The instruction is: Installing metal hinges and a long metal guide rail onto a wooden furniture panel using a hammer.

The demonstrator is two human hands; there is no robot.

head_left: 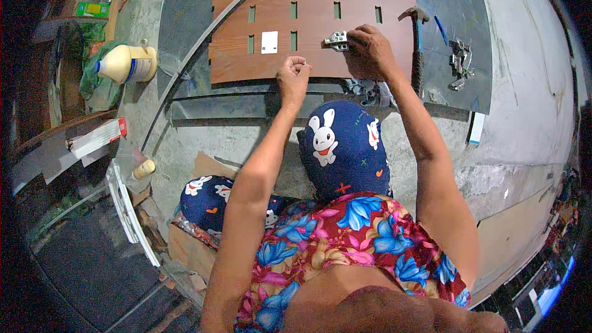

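Note:
A brown wood-look panel with several dark slots lies in front of me. Over its right half, my right hand is closed with its fingertips on a silver metal cabinet hinge. Near the front edge of the panel, the fingers of my left hand are pinched together. A tiny pale thing shows at the fingertips, too small to name. Between the slots, up and left of that hand, lies a small white rectangular plate with two dark spots at its lower edge.
A hammer lies at the panel's right side, with a blue pen and several metal hinges beyond. A long thin strip crosses the panel's left edge. On the left stands a cream jug with a blue cap.

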